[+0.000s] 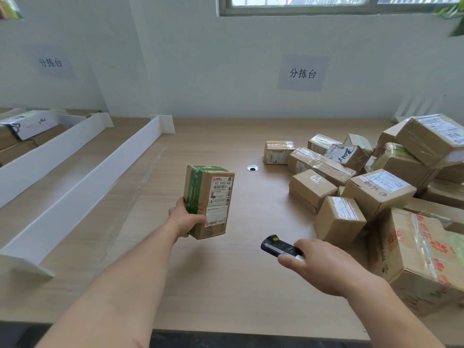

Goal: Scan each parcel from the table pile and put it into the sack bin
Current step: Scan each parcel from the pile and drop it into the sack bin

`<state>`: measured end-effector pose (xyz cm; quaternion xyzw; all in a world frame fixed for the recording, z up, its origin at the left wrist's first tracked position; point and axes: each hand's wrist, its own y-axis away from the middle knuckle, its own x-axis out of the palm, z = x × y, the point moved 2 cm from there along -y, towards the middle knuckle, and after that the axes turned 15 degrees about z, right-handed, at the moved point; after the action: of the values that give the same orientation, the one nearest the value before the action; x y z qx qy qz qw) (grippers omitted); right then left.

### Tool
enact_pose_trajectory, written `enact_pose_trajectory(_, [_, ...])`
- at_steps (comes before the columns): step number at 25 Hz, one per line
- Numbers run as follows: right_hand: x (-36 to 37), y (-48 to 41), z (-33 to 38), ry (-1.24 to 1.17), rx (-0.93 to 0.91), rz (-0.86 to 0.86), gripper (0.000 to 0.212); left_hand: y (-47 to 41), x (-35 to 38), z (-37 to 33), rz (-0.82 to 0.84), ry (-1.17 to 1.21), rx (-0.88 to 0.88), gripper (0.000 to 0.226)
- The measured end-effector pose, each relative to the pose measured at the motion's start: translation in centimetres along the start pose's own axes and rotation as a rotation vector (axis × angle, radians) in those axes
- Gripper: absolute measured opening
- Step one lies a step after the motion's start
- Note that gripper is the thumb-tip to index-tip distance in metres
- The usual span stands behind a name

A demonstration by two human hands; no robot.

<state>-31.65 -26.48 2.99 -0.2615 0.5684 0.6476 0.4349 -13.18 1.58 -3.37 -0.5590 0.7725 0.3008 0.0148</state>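
1. Desk: pile is sitting on its right side.
2. Parcel: left hand is gripping its lower end, holding it upright over the desk, barcode facing the camera.
3. Scanner: right hand is clasping it, nose pointing toward the parcel.
4. Likely needing: nose tilting up onto the barcode, parcel held steady. Sack bin isn't showing.

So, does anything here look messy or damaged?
The parcels at the right of the table lie in a jumbled heap, tilted against each other. The nearest box, with red flower tape, looks dented and wrinkled. The parcel in the left hand looks intact.
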Motion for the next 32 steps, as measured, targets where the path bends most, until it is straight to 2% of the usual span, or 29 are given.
enact_pose_trajectory(9, [0.8, 0.5, 0.1, -0.021, -0.02, 0.067, 0.049, 0.3, -0.4, 0.5, -0.016, -0.018, -0.008, 0.081])
enact_pose_trajectory(21, [0.1, 0.4, -0.3, -0.041, -0.033, 0.065, 0.052, 0.7, -0.3, -0.5, -0.053, -0.031, 0.011, 0.081])
enact_pose_trajectory(24, [0.1, 0.3, -0.3, -0.025, -0.041, 0.045, 0.054, 1.5, -0.3, -0.7, -0.133, -0.173, 0.029, 0.085])
enact_pose_trajectory(28, [0.0, 0.1, 0.3, 0.004, -0.096, 0.016, 0.054, 4.4, 0.2, -0.7, -0.301, -0.419, 0.042, 0.1])
enact_pose_trajectory(32, [0.0, -0.1, 1.8, 0.016, -0.209, -0.004, 0.057, 8.6, 0.7, 1.2, -0.481, -0.488, 0.047, 0.11])
